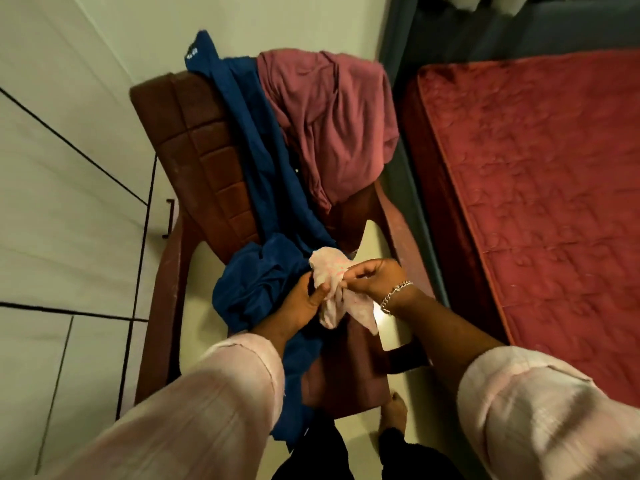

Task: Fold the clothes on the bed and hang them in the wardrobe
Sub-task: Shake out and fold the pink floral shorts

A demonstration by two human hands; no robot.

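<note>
Head: hands [341, 289] pinch cloth [332, 292] (seemingly vertical).

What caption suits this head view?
Both hands, left and right, hold a small pink cloth over a clothes-draped brown chair.

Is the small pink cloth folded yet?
No. The pink cloth hangs bunched and crumpled, gripped by left hand and right hand.
</note>
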